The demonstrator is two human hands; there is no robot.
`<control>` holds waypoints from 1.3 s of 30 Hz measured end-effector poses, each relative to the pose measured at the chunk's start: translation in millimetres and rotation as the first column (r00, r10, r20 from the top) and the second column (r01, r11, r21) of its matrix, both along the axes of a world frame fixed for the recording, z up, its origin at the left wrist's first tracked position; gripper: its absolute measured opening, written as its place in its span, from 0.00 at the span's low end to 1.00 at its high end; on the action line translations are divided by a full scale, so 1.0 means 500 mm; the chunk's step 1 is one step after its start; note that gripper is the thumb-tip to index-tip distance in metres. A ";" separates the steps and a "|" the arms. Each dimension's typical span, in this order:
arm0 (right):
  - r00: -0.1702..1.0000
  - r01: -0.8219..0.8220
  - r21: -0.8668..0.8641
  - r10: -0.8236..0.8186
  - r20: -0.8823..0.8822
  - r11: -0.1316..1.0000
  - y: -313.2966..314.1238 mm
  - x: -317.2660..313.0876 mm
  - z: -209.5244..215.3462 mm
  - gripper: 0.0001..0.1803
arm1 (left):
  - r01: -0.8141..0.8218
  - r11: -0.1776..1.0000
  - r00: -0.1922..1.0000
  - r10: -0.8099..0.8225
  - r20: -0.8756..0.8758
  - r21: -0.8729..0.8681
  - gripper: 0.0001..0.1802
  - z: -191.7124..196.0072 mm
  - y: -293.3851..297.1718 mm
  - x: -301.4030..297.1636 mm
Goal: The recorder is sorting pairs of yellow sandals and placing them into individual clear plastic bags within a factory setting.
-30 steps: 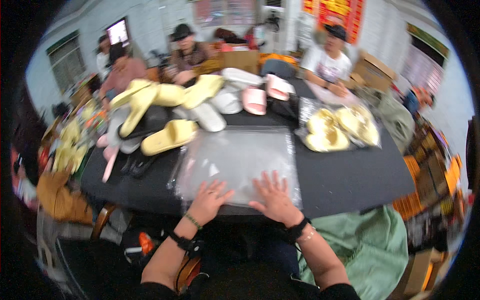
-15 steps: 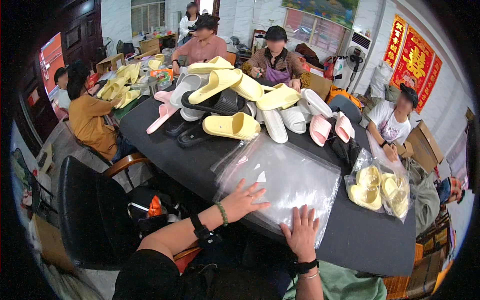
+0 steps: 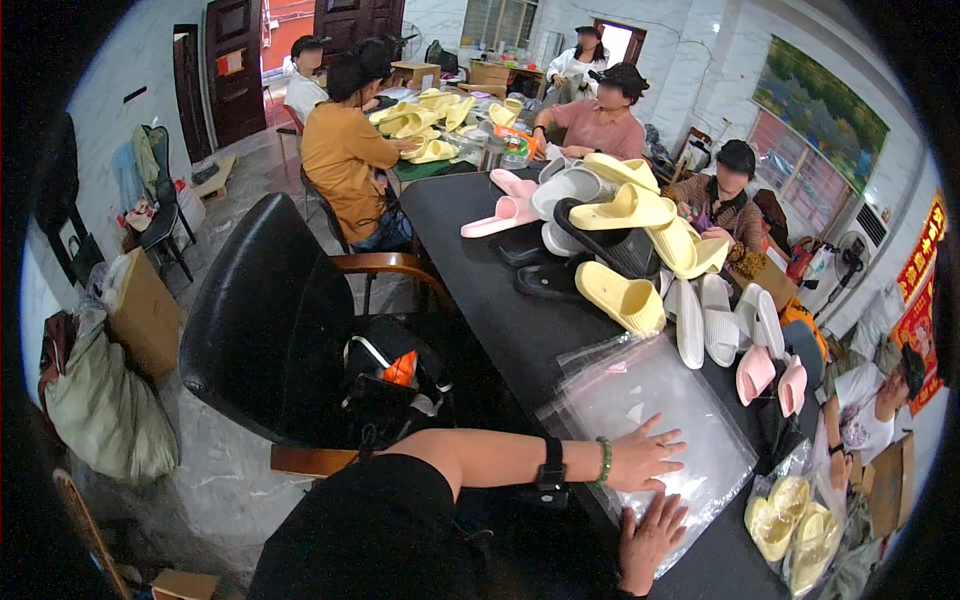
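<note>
A stack of clear plastic bags (image 3: 690, 400) lies flat near the edge of the black table. On top of it rests my left hand (image 3: 643, 458), fingers spread, with a green bead bracelet at its wrist. Just nearer to me, my right hand (image 3: 652, 535) lies on the bags' near part, palm down with its fingers stretched out. Neither hand grips anything. Beyond the bags is a heap of slippers, among them a yellow slipper (image 3: 622, 298), a grey slipper (image 3: 718, 322) and a pink slipper (image 3: 755, 375). Yellow slippers in clear bags (image 3: 790, 525) sit to the right.
The black table (image 3: 465, 235) runs away from me. A black armchair (image 3: 265, 310) stands at its left side. Several people sit around, one in a mustard top (image 3: 345, 150) beside more yellow slippers (image 3: 425, 115). A stuffed green sack (image 3: 105, 390) leans at the far left.
The view has swung to the left, so the table and slippers appear farther right. Both my hands stay on the plastic bags and now lie closer together.
</note>
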State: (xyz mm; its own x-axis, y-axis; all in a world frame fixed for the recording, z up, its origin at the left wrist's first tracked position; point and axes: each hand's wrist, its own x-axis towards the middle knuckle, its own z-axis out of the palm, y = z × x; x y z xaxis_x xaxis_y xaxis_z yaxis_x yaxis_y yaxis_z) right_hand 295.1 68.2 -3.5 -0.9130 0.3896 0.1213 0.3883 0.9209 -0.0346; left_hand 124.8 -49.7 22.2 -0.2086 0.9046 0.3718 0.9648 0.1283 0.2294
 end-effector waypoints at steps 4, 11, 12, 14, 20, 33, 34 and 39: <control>1.000 0.008 0.000 -0.008 -0.017 1.000 -0.005 0.012 0.002 0.39 | -0.125 0.986 0.989 0.133 0.068 -0.113 0.31 -0.052 0.000 -0.012; 0.993 -0.039 -0.066 0.032 -0.114 0.997 0.000 0.014 0.021 0.40 | -0.100 0.990 0.994 0.102 0.025 -0.100 0.32 -0.065 0.019 -0.025; 0.982 -0.090 -0.136 0.065 -0.179 0.987 0.003 0.015 0.029 0.39 | -0.114 0.990 0.993 0.115 0.005 -0.082 0.32 -0.065 0.013 -0.028; 0.922 -0.189 -0.194 0.106 -0.372 0.963 0.005 0.031 0.061 0.35 | -0.143 0.986 0.990 0.142 -0.022 -0.084 0.31 -0.062 -0.001 -0.030; 0.612 0.008 -0.207 -0.168 -0.773 0.978 0.059 0.234 0.097 0.16 | -0.137 0.982 0.990 0.131 -0.049 -0.130 0.31 -0.058 0.012 -0.021; 0.094 0.691 -0.686 -0.968 -0.231 0.231 0.026 0.793 -0.421 0.12 | -0.101 0.973 0.976 0.056 -0.212 -0.209 0.30 -0.104 0.031 -0.060; 0.119 0.775 -0.611 -0.987 -0.108 0.160 0.012 0.819 -0.444 0.12 | -0.097 0.976 0.976 0.055 -0.211 -0.196 0.29 -0.108 0.032 -0.059; 0.208 0.834 -0.491 -0.967 -0.145 0.253 0.006 0.819 -0.473 0.14 | -0.107 0.974 0.972 0.060 -0.228 -0.202 0.29 -0.108 0.026 -0.059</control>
State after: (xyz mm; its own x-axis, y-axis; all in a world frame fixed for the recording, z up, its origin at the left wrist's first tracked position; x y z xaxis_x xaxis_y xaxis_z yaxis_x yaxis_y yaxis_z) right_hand 704.4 71.4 -239.9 0.1966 0.9794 0.0450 0.8308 -0.1420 -0.5382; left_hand 95.4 -36.7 -31.9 -0.2215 0.9502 0.2191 0.9721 0.2329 -0.0269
